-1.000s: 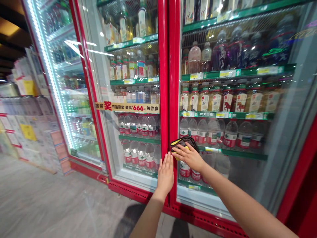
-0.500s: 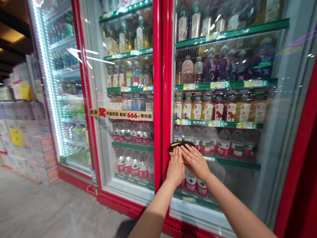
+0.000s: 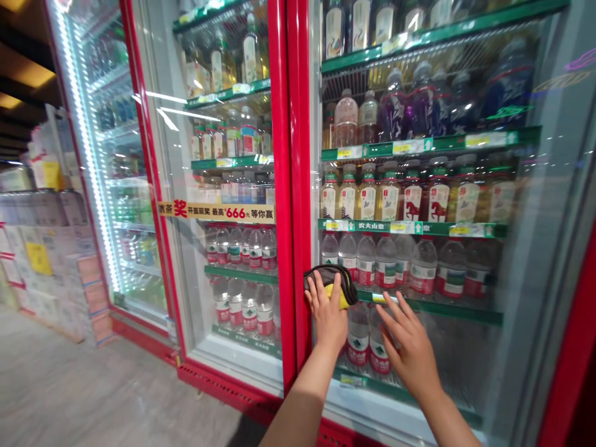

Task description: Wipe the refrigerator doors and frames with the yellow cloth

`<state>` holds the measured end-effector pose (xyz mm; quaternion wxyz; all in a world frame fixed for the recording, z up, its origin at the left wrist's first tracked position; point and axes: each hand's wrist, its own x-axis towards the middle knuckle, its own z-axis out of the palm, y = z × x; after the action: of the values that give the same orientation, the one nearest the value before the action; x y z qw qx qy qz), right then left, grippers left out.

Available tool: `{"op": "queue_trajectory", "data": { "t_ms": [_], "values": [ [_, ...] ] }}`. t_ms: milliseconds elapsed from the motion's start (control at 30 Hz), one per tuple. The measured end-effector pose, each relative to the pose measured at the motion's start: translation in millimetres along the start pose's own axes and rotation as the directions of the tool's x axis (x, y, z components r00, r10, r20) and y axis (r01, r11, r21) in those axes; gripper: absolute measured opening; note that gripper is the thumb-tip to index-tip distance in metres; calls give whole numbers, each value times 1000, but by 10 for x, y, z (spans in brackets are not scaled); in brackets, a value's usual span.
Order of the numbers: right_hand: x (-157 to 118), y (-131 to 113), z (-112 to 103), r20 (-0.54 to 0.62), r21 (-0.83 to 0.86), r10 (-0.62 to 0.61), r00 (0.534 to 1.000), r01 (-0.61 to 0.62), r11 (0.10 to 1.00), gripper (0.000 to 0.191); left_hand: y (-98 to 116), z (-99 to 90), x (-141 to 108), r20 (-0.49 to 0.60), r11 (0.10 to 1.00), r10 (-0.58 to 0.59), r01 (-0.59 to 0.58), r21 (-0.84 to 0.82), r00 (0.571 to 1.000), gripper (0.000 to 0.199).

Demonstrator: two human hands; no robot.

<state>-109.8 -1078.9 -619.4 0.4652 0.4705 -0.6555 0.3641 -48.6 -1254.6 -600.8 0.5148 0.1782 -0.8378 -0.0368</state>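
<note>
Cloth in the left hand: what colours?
The cloth under the left hand is dark grey-brown, with a yellow layer showing. The head view shows it best.

The right hand (image 3: 408, 349) has come off the yellow-and-dark folded cloth (image 3: 331, 284) and now sits apart, below and to the right of the left hand (image 3: 327, 318), its fingers spread. The left hand alone now presses the cloth.

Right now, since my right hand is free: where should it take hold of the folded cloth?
Take the cloth's dark upper-right edge, coming from the right: your left hand presses the lower part against the glass door, leaving that edge free, nearest your right hand.
</note>
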Motion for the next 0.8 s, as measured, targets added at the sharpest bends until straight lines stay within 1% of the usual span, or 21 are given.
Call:
{"op": "queue_trajectory", "data": {
  "t_ms": [67, 133, 167, 233, 333, 367, 433, 467, 500, 533, 567, 633, 667, 700, 733, 800],
  "values": [
    [-114, 26, -80, -23, 8, 31, 999, -31, 999, 39, -38, 82, -95, -27, 997, -81, 80, -19, 996, 99],
    [-228, 59, -158, -44, 8, 54, 998, -53, 999, 36, -34, 117, -87, -35, 992, -126, 124, -35, 991, 97],
    [-274, 78, -194, -52, 6, 61, 997, -61, 998, 34, -10, 111, -28, -38, 990, -136, 134, -43, 990, 96],
    [-328, 118, -255, -65, 3, 77, 995, -77, 997, 31, 82, 61, 182, -58, 987, -149, 145, -65, 987, 93],
    [-325, 171, -303, -91, 11, 113, 989, -113, 994, 28, 268, -36, 525, -141, 983, -171, 159, -95, 975, 85],
    [-313, 185, -307, -104, 10, 128, 986, -127, 992, 27, 311, -56, 580, -153, 988, -141, 128, -90, 978, 85],
    [-296, 202, -296, -130, 8, 154, 979, -154, 988, 26, 322, -65, 543, -116, 998, -1, -7, -64, 993, 88],
    [-292, 207, -285, -139, 8, 165, 976, -166, 986, 26, 282, -57, 460, -70, 995, 89, -93, -49, 994, 91],
    [-293, 211, -272, -146, 10, 174, 974, -174, 985, 25, 215, -44, 351, -15, 984, 172, -173, -36, 985, 94],
    [-297, 216, -259, -148, 13, 179, 973, -179, 984, 25, 129, -29, 236, 37, 973, 231, -230, -26, 972, 97],
    [-303, 221, -247, -144, 13, 179, 973, -179, 984, 25, 38, -14, 135, 74, 967, 254, -254, -11, 964, 99],
    [-316, 239, -233, -116, -2, 172, 978, -174, 985, 30, -102, 7, 32, 80, 978, 203, -206, 24, 976, 100],
    [-321, 251, -230, -90, -24, 172, 981, -175, 984, 35, -122, 15, 42, 58, 987, 158, -160, 33, 986, 99],
    [-326, 264, -229, -55, -60, 178, 983, -181, 982, 41, -98, 24, 86, 21, 994, 105, -106, 35, 994, 98],
    [-331, 278, -229, -18, -105, 189, 982, -190, 976, 48, -29, 37, 151, -21, 998, 57, -56, 29, 998, 96],
    [-347, 313, -225, 47, -204, 226, 973, -212, 956, 62, 200, 86, 275, -95, 1000, -2, 3, 10, 995, 94]
  ]
}}
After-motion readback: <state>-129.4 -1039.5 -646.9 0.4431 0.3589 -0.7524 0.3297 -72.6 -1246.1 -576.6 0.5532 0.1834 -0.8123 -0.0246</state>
